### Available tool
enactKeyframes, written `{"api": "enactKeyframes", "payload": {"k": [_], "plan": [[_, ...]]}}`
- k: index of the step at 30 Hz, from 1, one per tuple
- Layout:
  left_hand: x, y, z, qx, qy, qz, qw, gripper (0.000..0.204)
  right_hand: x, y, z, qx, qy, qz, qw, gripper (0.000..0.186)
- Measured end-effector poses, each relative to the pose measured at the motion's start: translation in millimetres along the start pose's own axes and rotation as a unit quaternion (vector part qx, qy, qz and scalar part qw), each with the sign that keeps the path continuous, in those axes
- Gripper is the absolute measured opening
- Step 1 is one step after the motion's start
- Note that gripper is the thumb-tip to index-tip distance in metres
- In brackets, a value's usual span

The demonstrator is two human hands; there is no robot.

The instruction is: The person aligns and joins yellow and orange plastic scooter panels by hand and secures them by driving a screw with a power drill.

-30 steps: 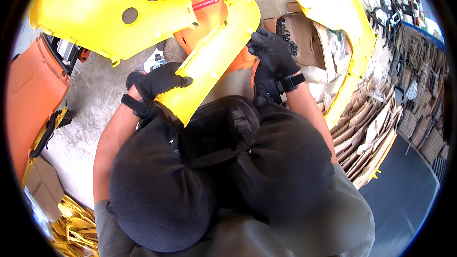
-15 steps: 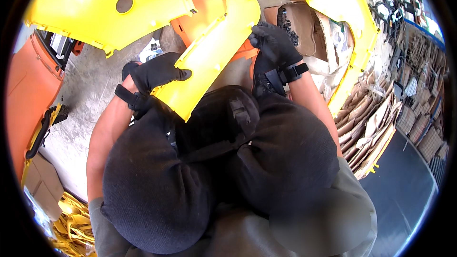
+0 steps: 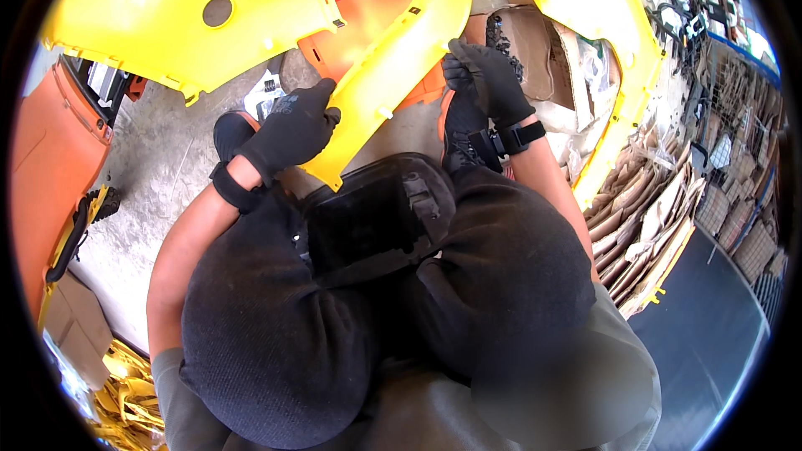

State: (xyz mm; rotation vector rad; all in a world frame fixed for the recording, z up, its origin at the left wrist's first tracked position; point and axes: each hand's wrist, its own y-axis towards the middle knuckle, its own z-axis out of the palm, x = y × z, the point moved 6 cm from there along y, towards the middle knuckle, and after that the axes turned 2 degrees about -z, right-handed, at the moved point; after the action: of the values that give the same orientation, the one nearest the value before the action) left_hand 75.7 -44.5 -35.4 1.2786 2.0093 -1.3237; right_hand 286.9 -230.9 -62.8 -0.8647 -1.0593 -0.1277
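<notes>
Over grey floor [image 3: 167,175] near stacked cardboard [image 3: 639,225], left hand [image 3: 291,134] pinches yellow panel [image 3: 393,71], right hand [image 3: 494,88] apparently too.

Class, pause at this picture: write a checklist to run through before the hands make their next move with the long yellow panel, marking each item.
1. Left hand on the long yellow panel: ok, closed at its left edge.
2. Right hand gripping the panel: cannot tell; its fingertips are at the right edge.
3. Both hands gloved: ok.
4. Panel's far end fully visible: not ok, it runs to the picture's top edge.
5. Background behind the panel plain: not ok, an orange panel shows there.
6. Large holed yellow panel separate in view: ok, orange shows between.
</notes>
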Motion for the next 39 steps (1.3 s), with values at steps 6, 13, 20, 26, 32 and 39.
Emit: {"api": "enactKeyframes", "payload": {"k": [6, 13, 20, 26, 32, 39], "plan": [[-21, -4, -1, -0.094, 0.079, 0.097, 0.988, 0.037, 11, 7, -2, -0.113, -0.066, 0.040, 0.991, 0.022], [-23, -5, 3, -0.117, 0.081, 0.105, 0.984, 0.032, -1, 13, -3, -0.071, -0.051, 0.088, 0.992, 0.019], [-20, -6, 3, -0.095, 0.059, 0.112, 0.987, 0.031, -8, 14, 2, -0.065, -0.015, 0.056, 0.996, 0.016], [-10, -2, -1, -0.097, 0.065, 0.084, 0.990, 0.036, -14, 14, 2, -0.065, 0.011, 0.059, 0.996, 0.018], [30, 5, 1, 0.023, -0.342, -0.044, 0.938, 0.035, -3, 4, 22, 0.051, -0.052, 0.091, 0.993, 0.036], [29, 10, 0, 0.032, -0.354, -0.002, 0.935, 0.040, 7, -11, 59, 0.137, -0.188, 0.036, 0.972, 0.032]]}}
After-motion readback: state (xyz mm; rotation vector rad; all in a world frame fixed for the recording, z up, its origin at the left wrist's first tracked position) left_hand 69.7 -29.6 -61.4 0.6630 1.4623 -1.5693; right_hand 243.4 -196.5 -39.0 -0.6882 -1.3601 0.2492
